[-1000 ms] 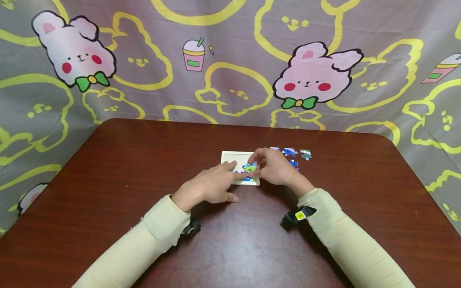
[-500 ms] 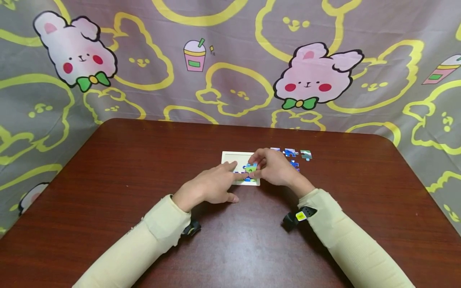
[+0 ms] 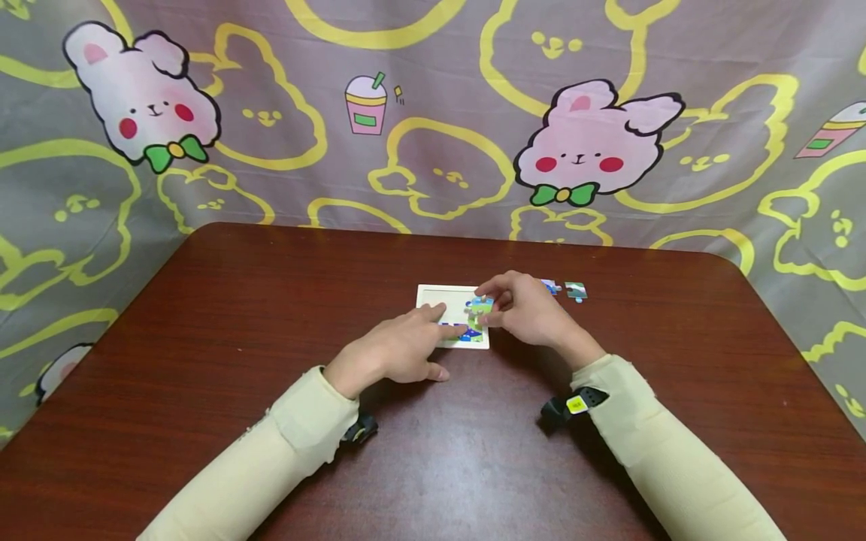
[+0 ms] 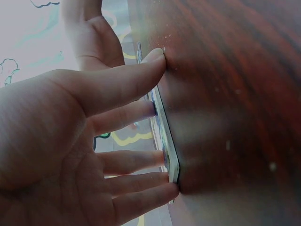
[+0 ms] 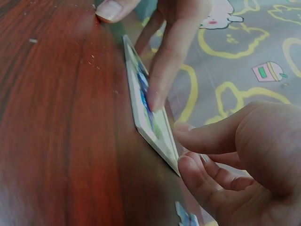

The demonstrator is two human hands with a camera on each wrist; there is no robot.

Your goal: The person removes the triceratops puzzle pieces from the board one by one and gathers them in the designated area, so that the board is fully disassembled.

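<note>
A small cream puzzle tray [image 3: 433, 297] lies on the table, with blue and green jigsaw pieces [image 3: 468, 336] fitted along its near side. My left hand [image 3: 399, 346] spreads over it with fingers straight; in the left wrist view the fingertips touch the tray [image 4: 170, 141], and in the right wrist view one finger presses the pieces. At the tray's right side my right hand [image 3: 534, 308] pinches a light blue and green puzzle piece [image 3: 479, 304] between thumb and forefinger. The right wrist view barely shows that piece, hidden by the fingers.
Loose puzzle pieces lie right of the tray: a blue one [image 3: 550, 286] partly behind my right hand and a green one [image 3: 576, 291] beside it. The dark red-brown table [image 3: 271, 285] reaches back to a patterned cloth [image 3: 446, 90].
My right hand has shifted slightly right and away from me, and the piece at its fingertips has moved and turned. It now hides some loose pieces. The left hand stays put.
</note>
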